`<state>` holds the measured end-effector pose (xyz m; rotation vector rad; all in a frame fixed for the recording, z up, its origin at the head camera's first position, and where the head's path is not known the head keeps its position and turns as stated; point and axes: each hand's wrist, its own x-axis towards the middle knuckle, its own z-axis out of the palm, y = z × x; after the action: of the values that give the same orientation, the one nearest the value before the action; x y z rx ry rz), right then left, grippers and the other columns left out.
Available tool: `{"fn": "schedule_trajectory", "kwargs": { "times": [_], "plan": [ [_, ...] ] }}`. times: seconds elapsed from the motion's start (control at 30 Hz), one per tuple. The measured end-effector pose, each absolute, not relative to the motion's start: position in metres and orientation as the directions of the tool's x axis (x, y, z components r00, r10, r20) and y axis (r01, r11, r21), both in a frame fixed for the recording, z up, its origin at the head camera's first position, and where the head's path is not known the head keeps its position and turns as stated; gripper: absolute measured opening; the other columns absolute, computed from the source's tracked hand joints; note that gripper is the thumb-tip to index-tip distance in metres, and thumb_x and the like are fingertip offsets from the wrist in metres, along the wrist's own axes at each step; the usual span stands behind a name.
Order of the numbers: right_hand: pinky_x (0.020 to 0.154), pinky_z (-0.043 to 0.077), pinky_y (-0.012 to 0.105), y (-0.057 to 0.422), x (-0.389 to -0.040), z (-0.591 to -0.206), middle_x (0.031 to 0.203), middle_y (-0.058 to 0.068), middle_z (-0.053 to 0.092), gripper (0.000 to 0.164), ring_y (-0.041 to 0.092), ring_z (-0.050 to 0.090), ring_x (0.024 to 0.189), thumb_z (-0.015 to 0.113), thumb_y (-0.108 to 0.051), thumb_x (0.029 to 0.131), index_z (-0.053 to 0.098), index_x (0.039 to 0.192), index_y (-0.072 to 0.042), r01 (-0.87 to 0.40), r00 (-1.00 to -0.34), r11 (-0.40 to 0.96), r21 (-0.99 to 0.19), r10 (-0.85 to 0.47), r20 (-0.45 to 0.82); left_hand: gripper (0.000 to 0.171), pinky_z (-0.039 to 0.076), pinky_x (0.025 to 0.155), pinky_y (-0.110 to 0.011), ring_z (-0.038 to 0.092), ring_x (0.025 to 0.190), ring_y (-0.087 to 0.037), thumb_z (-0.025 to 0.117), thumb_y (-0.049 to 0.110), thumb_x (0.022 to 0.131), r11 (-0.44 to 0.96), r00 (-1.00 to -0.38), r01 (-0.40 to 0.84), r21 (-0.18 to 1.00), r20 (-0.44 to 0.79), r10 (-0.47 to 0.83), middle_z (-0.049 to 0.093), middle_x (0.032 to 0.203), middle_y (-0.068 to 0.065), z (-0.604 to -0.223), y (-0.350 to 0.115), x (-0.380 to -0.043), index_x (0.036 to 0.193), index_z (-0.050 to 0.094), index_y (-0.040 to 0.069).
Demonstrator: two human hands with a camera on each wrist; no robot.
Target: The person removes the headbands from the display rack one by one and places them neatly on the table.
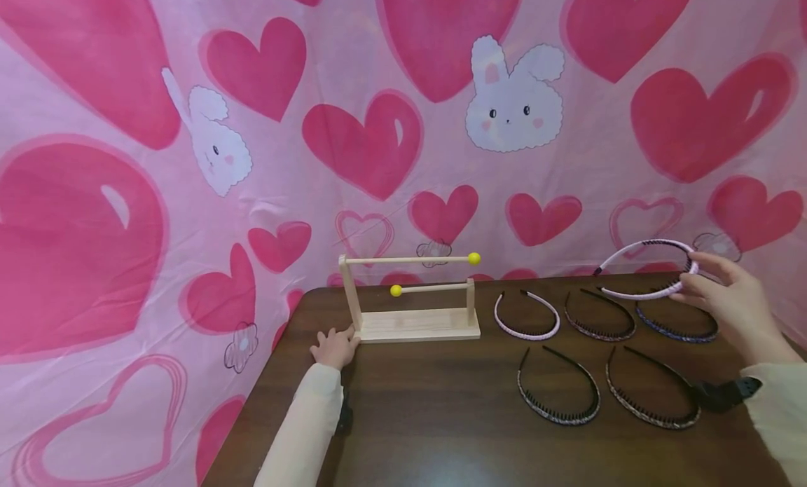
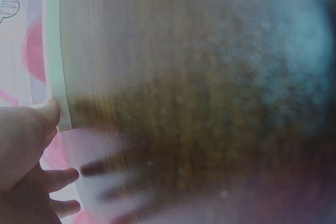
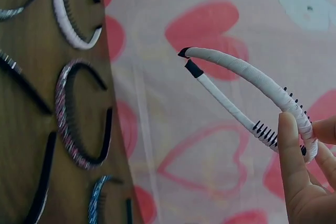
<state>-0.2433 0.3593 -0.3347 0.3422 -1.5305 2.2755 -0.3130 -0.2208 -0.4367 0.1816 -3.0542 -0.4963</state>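
Note:
My right hand point(image 1: 731, 301) pinches a pale pink headband point(image 3: 247, 72) at its curved middle, raised above the back right of the table. The band's black-tipped ends point left, and black comb teeth line its inside. At the left end of a wooden stand point(image 1: 419, 324), my left hand point(image 1: 334, 348) rests with its thumb against the base edge and its other fingers spread. Two wooden rods span the stand. The long upper one carries a yellow ball point(image 1: 474, 258) at its right end; the short lower one has a yellow ball point(image 1: 396, 291) at its left end.
Several headbands lie on the brown table point(image 1: 435, 410) at the right: a pink one point(image 1: 526, 336), a pinkish glittery one point(image 1: 602, 335), a blue one point(image 1: 681, 337), and two darker patterned ones in front. A pink heart-print cloth point(image 1: 277, 165) hangs behind and left.

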Motion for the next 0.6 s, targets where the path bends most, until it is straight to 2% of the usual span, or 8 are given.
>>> {"fn": "schedule_trajectory", "kwargs": {
  "times": [0.13, 0.3, 0.43, 0.53, 0.6],
  "plan": [
    [0.055, 0.052, 0.027, 0.386, -0.242, -0.355, 0.091, 0.0, 0.062, 0.039, 0.014, 0.065, 0.066, 0.048, 0.018, 0.085, 0.066, 0.105, -0.01, -0.464, -0.886, -0.342, -0.817, 0.202, 0.418, 0.044, 0.026, 0.086, -0.065, 0.03, 0.116, -0.047, 0.053, 0.031, 0.093, 0.938, -0.991, -0.113, 0.327, 0.026, -0.129, 0.045, 0.124, -0.027, -0.436, -0.22, -0.312, 0.134, 0.05, 0.015],
    [0.054, 0.052, 0.032, 0.469, -0.279, -0.427, 0.093, 0.005, 0.061, 0.043, 0.018, 0.066, 0.066, 0.048, 0.019, 0.085, 0.059, 0.119, -0.003, -0.535, -0.844, -0.291, -0.793, 0.228, 0.486, 0.043, 0.027, 0.085, -0.064, 0.031, 0.114, -0.046, 0.053, 0.033, 0.093, 0.941, -0.99, -0.109, 0.32, 0.047, -0.13, 0.046, 0.122, -0.025, -0.437, -0.219, -0.311, 0.133, 0.051, 0.016],
    [0.053, 0.05, 0.036, 0.528, -0.305, -0.48, 0.093, 0.009, 0.057, 0.051, 0.021, 0.067, 0.066, 0.041, 0.027, 0.083, 0.052, 0.126, 0.003, -0.585, -0.811, -0.317, -0.746, 0.249, 0.53, 0.043, 0.027, 0.086, -0.064, 0.031, 0.115, -0.046, 0.053, 0.03, 0.093, 0.935, -0.991, -0.109, 0.337, 0.034, -0.128, 0.046, 0.124, -0.026, -0.434, -0.218, -0.31, 0.133, 0.051, 0.015],
    [0.053, 0.05, 0.035, 0.544, -0.303, -0.497, 0.093, 0.01, 0.053, 0.052, 0.021, 0.066, 0.066, 0.037, 0.029, 0.083, 0.049, 0.127, 0.006, -0.592, -0.806, -0.346, -0.727, 0.267, 0.529, 0.043, 0.027, 0.085, -0.064, 0.031, 0.115, -0.047, 0.052, 0.031, 0.093, 0.938, -0.992, -0.102, 0.332, 0.035, -0.12, 0.046, 0.124, -0.027, -0.436, -0.219, -0.31, 0.134, 0.051, 0.015],
    [0.053, 0.051, 0.033, 0.547, -0.296, -0.501, 0.093, 0.008, 0.052, 0.051, 0.02, 0.066, 0.066, 0.036, 0.027, 0.084, 0.051, 0.126, 0.003, -0.575, -0.818, -0.366, -0.732, 0.271, 0.507, 0.044, 0.028, 0.084, -0.064, 0.031, 0.115, -0.048, 0.052, 0.031, 0.094, 0.94, -0.993, -0.097, 0.326, 0.038, -0.116, 0.045, 0.124, -0.027, -0.437, -0.22, -0.311, 0.134, 0.05, 0.015]
  ]
}}
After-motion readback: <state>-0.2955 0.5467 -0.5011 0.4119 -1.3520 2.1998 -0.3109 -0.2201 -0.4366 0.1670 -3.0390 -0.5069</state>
